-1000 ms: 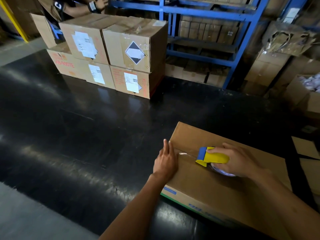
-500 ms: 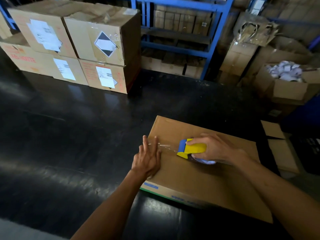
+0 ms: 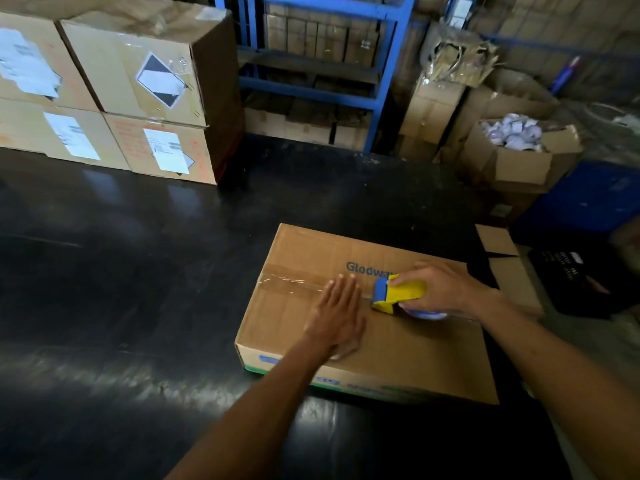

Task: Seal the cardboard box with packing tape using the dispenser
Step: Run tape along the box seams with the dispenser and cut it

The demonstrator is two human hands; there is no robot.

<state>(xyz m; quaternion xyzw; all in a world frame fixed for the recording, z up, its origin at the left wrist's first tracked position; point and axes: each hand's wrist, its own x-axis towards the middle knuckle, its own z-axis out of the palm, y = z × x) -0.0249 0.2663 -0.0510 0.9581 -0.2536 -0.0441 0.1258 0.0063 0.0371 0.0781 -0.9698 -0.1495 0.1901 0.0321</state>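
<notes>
A flat brown cardboard box (image 3: 398,358) with blue lettering lies on the black table. A strip of clear packing tape (image 3: 291,282) runs along its top from the left edge toward the middle. My right hand (image 3: 446,289) grips the yellow and blue tape dispenser (image 3: 398,293) on the box top, just right of the strip's end. Its tape roll is mostly hidden under my palm. My left hand (image 3: 337,313) lies flat with fingers together, pressing on the tape right beside the dispenser's blade.
Stacked labelled cartons (image 3: 131,98) stand at the table's far left. A blue metal rack (image 3: 318,81) holds boxes behind. An open carton of white rolls (image 3: 519,143) sits at the right, with a loose cardboard piece (image 3: 505,271) beside the box.
The dispenser has travelled right along the box top, leaving a longer strip of tape. My left hand followed from the left edge onto the tape. The view shifted right.
</notes>
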